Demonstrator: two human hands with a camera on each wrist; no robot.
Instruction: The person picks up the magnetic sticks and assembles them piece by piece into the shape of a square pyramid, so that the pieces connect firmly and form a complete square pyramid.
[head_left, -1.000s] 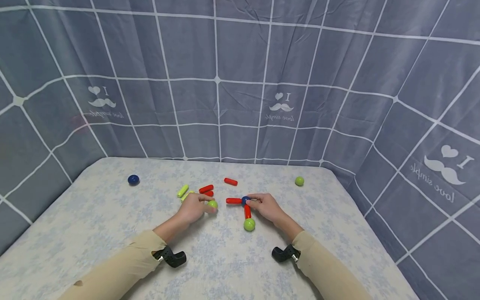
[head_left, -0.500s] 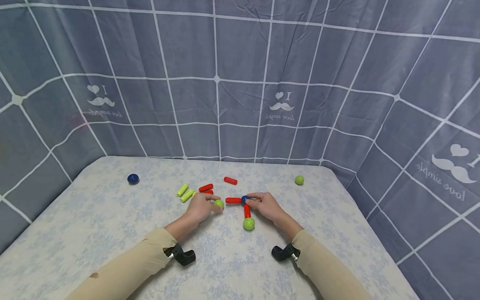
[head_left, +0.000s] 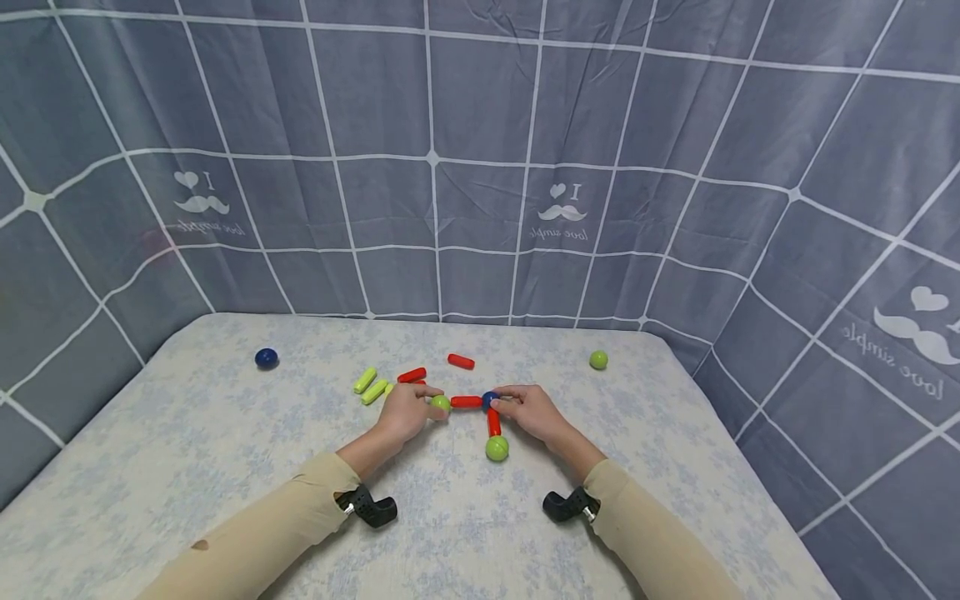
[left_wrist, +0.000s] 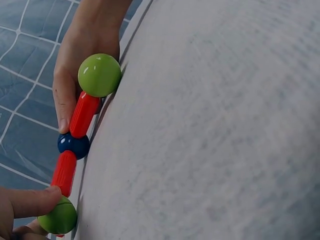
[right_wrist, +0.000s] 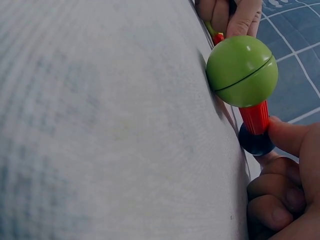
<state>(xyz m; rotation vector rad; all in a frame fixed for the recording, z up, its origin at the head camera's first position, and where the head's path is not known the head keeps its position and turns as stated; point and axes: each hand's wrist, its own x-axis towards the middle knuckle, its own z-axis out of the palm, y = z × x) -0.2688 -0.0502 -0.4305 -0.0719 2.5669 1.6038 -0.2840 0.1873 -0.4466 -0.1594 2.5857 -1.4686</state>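
On the floral tabletop [head_left: 225,467] lies a small build: a blue ball [head_left: 490,400] with one red stick [head_left: 467,402] pointing left and another red stick [head_left: 494,422] running down to a green ball [head_left: 497,448]. My right hand [head_left: 501,401] pinches the blue ball [right_wrist: 255,142]. My left hand [head_left: 426,405] pinches a second green ball [head_left: 440,403] and holds it against the left stick's free end. The left wrist view shows this ball [left_wrist: 57,218] under my fingertips [left_wrist: 30,200], touching the stick [left_wrist: 64,172].
Loose pieces lie behind the hands: two yellow-green sticks [head_left: 369,386], a red stick [head_left: 412,375], another red stick [head_left: 461,361], a blue ball [head_left: 266,358] at far left and a green ball [head_left: 597,360] at far right. Grey gridded cloth [head_left: 480,208] walls the table in.
My left hand carried the green ball rightward until it met the end of the horizontal red stick. The right hand stayed on the blue ball.
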